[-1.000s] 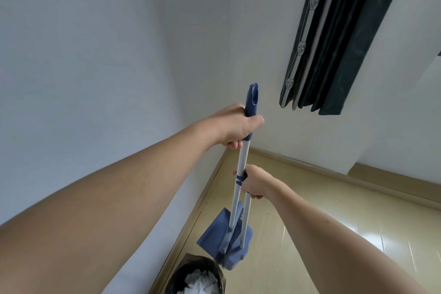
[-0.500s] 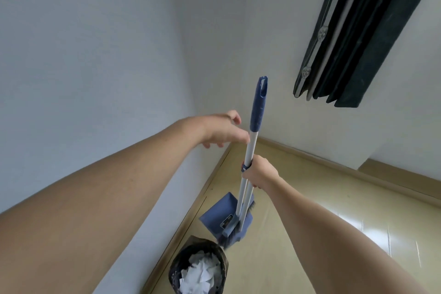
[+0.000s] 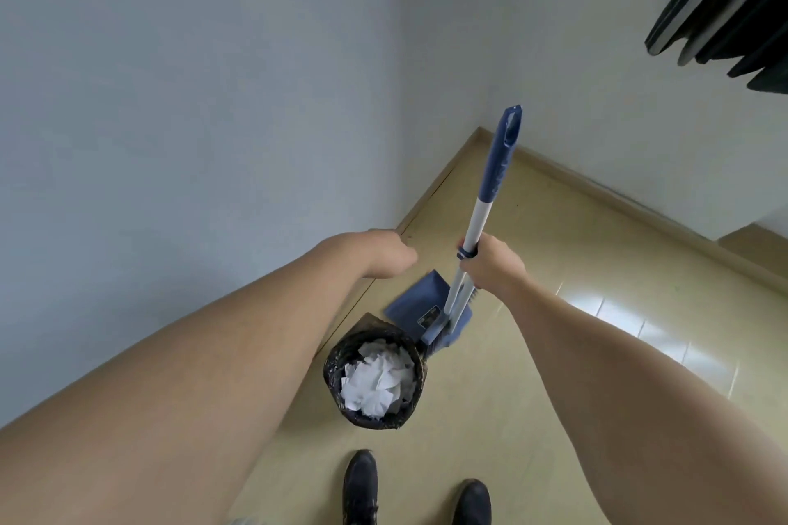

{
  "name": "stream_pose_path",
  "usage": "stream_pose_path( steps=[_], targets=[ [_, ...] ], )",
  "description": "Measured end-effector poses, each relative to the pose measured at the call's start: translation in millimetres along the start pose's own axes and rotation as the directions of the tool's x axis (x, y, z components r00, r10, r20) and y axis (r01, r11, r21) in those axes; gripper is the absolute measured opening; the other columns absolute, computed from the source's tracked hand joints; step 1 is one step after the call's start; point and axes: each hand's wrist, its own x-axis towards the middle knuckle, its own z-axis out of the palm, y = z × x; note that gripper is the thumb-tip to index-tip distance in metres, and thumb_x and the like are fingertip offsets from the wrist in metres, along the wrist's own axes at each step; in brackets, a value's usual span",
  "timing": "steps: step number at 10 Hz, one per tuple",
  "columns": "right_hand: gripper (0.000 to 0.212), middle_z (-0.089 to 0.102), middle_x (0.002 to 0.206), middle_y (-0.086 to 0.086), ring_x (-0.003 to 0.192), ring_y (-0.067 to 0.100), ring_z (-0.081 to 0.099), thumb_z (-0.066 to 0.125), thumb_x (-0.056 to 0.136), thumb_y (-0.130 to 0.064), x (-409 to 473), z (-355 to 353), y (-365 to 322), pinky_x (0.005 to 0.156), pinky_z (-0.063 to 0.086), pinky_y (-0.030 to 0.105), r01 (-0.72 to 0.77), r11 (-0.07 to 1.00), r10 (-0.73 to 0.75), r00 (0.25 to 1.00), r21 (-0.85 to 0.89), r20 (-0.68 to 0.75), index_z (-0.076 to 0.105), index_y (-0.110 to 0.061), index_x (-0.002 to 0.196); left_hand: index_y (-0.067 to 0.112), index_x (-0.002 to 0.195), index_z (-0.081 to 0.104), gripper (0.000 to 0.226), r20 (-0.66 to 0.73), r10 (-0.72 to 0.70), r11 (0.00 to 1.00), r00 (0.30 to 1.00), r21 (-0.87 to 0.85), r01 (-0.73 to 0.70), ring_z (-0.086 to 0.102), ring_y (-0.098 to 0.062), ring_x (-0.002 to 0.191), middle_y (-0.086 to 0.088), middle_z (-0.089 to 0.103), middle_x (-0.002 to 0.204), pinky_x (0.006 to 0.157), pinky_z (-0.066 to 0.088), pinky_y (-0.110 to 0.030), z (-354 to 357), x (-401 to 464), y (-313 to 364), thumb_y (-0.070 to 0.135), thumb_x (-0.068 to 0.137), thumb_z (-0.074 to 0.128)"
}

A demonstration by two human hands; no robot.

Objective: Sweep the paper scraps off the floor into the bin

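Now, at frame centre, my right hand [image 3: 490, 264] grips the broom handle [image 3: 482, 222] — keep it upright; left hand [image 3: 390, 254] holds nothing, finger spread indeterminate.

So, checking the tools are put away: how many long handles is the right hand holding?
2. The right hand grips both together: the broom handle sticking up above the fist, and the dustpan handle running beside it below, down to the dustpan.

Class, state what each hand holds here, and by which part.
The right hand grips the broom and dustpan handles together, midway up. The left hand holds nothing.
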Motion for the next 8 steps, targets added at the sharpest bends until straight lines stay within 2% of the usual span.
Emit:
stream_pose_path(
  steps=[1,2,3,4,5,6,7,8],
  targets=[
    [0.013,0.064,0.084,-0.004,0.067,0.020,0.064,0.051,0.091,-0.024,8,18,7,0.056,0.050,0.028,-0.024,1.000,0.024,1.000,-0.002,0.013,0.058,-0.029,0.101,0.008,0.139,0.040,0.047,0.040,-0.010,1.000,0.999,-0.025,0.011,0.049,-0.023,0.103,-0.011,0.049,0.132,0.079,0.036,-0.030,23,25,-14,0.031,0.098,0.033],
    [0.014,0.064,0.085,-0.003,0.065,0.019,0.065,0.052,0.093,-0.024,18,24,9,0.051,0.046,0.025,-0.041,0.998,0.041,0.999,0.046,0.004,0.059,-0.028,0.105,0.013,0.103,0.054,0.023,0.037,-0.031,0.999,0.999,-0.015,0.032,0.045,-0.023,0.084,-0.009,0.055,0.102,0.074,0.039,-0.030,41,43,-27,0.030,0.099,0.039],
    [0.015,0.065,0.088,0.002,0.069,0.023,0.067,0.055,0.090,-0.022,22,28,7,0.055,0.051,0.028,-0.063,0.998,0.063,0.997,0.021,0.039,0.055,-0.024,0.105,0.012,0.078,0.037,0.022,0.077,-0.069,0.998,0.995,0.002,0.069,0.031,-0.018,0.066,-0.003,0.035,0.077,0.057,0.027,-0.025,52,46,-35,0.016,0.099,0.034],
    [0.024,0.063,0.093,0.005,0.084,0.027,0.064,0.060,0.089,-0.024,18,31,8,0.071,0.055,0.037,-0.097,0.995,0.098,0.992,-0.008,0.074,0.053,-0.017,0.111,0.010,0.088,0.045,0.017,0.097,-0.066,0.998,0.993,0.020,0.065,0.038,-0.022,0.082,-0.006,0.044,0.094,0.066,0.032,-0.027,56,44,-39,0.019,0.099,0.034],
    [0.029,0.062,0.101,0.007,0.089,0.027,0.061,0.057,0.092,-0.023,8,27,6,0.075,0.053,0.038,-0.124,0.992,0.122,0.990,0.021,0.071,0.050,-0.013,0.119,0.010,0.109,0.049,0.023,0.089,-0.063,0.998,0.994,0.002,0.063,0.045,-0.023,0.089,-0.008,0.052,0.108,0.071,0.034,-0.028,52,34,-39,0.022,0.098,0.034],
    [0.036,0.059,0.099,0.005,0.088,0.026,0.060,0.052,0.095,-0.036,-12,17,3,0.075,0.051,0.037,-0.130,0.991,0.130,0.991,0.018,0.038,0.046,-0.013,0.123,0.010,0.111,0.049,0.024,0.037,-0.061,0.998,0.997,-0.023,0.062,0.048,-0.022,0.091,-0.007,0.052,0.110,0.066,0.035,-0.026,44,18,-38,0.026,0.096,0.037],
    [0.038,0.058,0.105,0.005,0.091,0.026,0.059,0.051,0.093,-0.034,-50,-1,-4,0.075,0.051,0.037,-0.151,0.989,0.151,0.989,0.005,0.007,0.045,-0.013,0.125,0.012,0.126,0.048,0.040,-0.029,-0.074,0.994,0.997,-0.077,0.072,0.053,-0.027,0.107,-0.008,0.051,0.125,0.083,0.044,-0.033,39,-8,-38,0.032,0.093,0.037],
    [0.037,0.057,0.105,0.004,0.082,0.021,0.058,0.054,0.088,-0.019,-89,-13,-14,0.063,0.047,0.031,-0.118,0.987,0.120,0.993,0.106,-0.013,0.047,-0.014,0.125,0.017,0.132,0.044,0.042,-0.192,-0.067,0.987,0.979,-0.159,0.036,0.043,-0.027,0.119,-0.005,0.041,0.134,0.097,0.041,-0.040,38,-37,-36,0.033,0.094,0.034]
  ],
)
